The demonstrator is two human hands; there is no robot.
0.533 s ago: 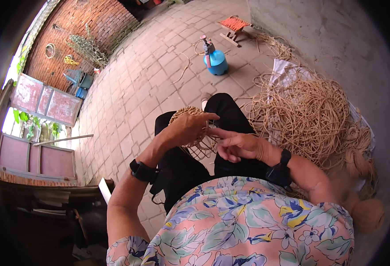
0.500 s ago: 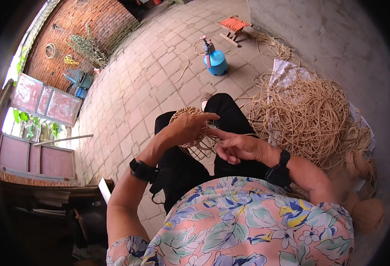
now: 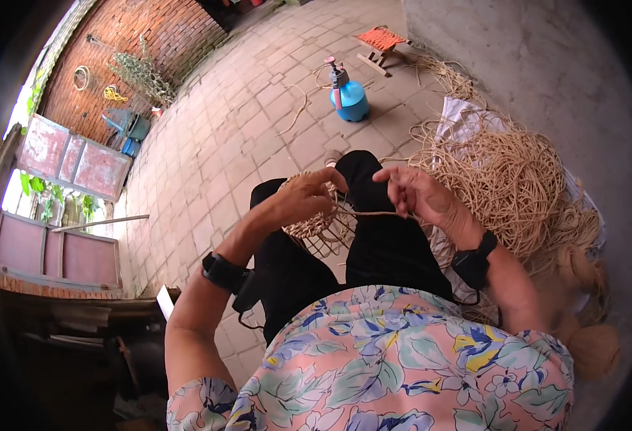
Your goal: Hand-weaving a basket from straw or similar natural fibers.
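A small round woven piece [image 3: 303,228] of tan cord, like a basket in the making, rests over my lap with thin loose spokes spreading below it. My left hand [image 3: 303,200] lies over its top and grips its edge, fingers curled round it. From the piece a single cord [image 3: 367,213] runs taut to the right. My right hand [image 3: 425,197] has this cord at its curled lower fingers, while the forefinger points left. The hands are apart, and part of the weave is hidden under my left hand.
A big heap of loose tan cord [image 3: 506,187] lies on a white sheet [image 3: 463,115] at right, by the concrete wall [image 3: 546,65]. A blue pump sprayer [image 3: 350,100] and a small orange-topped folding stool [image 3: 382,39] stand ahead on the paving. Cord balls [image 3: 594,350] sit near my right elbow.
My right hand has moved away to the right and up from the woven piece, drawing the cord out straight. My left hand stays on the piece, its forefinger now bent down.
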